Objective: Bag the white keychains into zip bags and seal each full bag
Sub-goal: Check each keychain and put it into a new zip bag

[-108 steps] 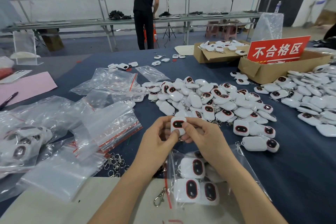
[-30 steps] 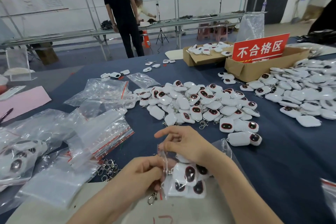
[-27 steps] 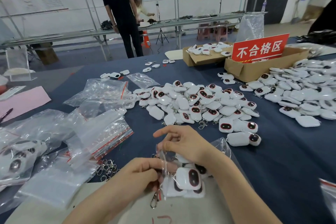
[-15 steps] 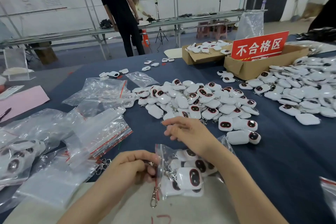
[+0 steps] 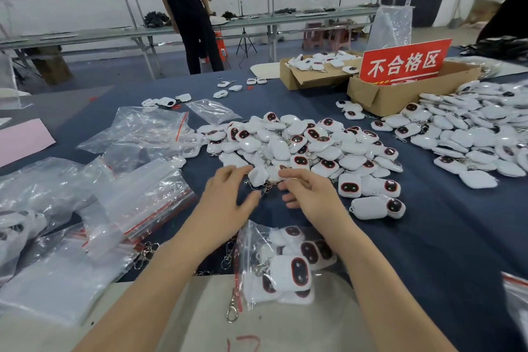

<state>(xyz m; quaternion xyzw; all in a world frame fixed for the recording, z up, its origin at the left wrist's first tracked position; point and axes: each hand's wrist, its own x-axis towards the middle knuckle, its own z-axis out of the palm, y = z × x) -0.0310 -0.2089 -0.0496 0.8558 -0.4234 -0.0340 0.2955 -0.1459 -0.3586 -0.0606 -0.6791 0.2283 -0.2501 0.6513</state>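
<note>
In a workshop, a zip bag [image 5: 249,240] of white keychains [image 5: 288,273] lies at the near edge of the blue table [image 5: 428,251] as the left hand [image 5: 225,200] and right hand [image 5: 311,194], loose-fingered, gripping nothing, touch the middle pile [image 5: 300,146].

Blue-clothed table [image 5: 428,237] under keychain heaps [image 5: 300,146], zip bags [image 5: 143,197] (one part-filled), cardboard boxes [image 5: 400,97].

Zip bag [image 5: 285,263] lies before keychain pile [image 5: 303,148]; empty bags [image 5: 137,197] left.

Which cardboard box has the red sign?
The right-hand box, nearer the camera: the red sign stands in it. The left box shows only white keychains.
</note>
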